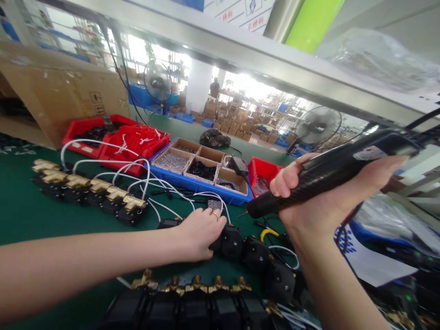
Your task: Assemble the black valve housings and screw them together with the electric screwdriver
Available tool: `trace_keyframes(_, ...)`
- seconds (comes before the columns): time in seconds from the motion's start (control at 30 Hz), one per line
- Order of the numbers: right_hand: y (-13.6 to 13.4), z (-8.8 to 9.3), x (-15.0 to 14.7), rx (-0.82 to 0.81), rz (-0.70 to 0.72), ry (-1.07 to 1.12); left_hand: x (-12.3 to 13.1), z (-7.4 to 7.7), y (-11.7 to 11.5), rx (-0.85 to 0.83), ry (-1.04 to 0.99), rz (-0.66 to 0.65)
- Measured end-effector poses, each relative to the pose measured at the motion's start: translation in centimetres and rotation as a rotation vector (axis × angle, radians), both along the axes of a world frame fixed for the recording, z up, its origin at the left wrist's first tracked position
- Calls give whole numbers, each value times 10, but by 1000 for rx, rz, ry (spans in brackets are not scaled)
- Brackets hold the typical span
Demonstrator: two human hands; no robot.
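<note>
My right hand (319,208) is wrapped around a black electric screwdriver (323,172), held raised and tilted, its bit pointing down to the left. My left hand (201,233) has its fingers curled down over a black housing (216,245) in a row on the bench; the hand hides most of that piece. More black housings (255,254) stand to its right. Just beyond my left fingers lies a small patch of silvery screws (215,205). White cables (222,201) arch up around the row. In front, several black units with brass fittings (196,284) stand side by side.
Another row of brass-fitted units (99,185) lies at left on the green bench (20,220). Behind are red bins (140,149) and a blue tray (192,183) with boxes of small parts. Yellow-handled pliers (268,233) lie mid-right. A shelf edge (220,39) crosses overhead.
</note>
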State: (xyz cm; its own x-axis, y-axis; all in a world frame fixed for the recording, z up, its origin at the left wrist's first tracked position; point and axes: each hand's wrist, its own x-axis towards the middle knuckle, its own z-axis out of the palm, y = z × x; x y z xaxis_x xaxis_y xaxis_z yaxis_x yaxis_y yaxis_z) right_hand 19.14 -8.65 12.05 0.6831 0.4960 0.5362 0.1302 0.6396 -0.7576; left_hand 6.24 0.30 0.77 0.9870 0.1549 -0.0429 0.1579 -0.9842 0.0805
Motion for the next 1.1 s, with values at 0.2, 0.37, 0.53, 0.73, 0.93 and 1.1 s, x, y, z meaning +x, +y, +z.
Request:
trace_keyframes(0.2, 24, 7, -14, -127, 171, -127, 9, -5, 54, -489, -121, 81)
trace_keyframes(0.37, 46, 18, -27, -138, 173, -193, 13, -19, 82, -857, -164, 33)
trace_keyframes(0.53, 69, 4, -26, -140, 253, -129, 14, -32, 88, -1100, -188, 72)
trace_keyframes(0.73, 84, -40, -13, -176, 176, -45, 12, -41, 91, -1442, -186, 109)
trace_keyframes(0.93, 91, -43, -17, -154, 209, -47, 9, -50, 92, -1717, -218, 208)
trace_keyframes(1.1, 98, -48, -20, -154, 216, -36, 8, -54, 90, -1772, -283, 286)
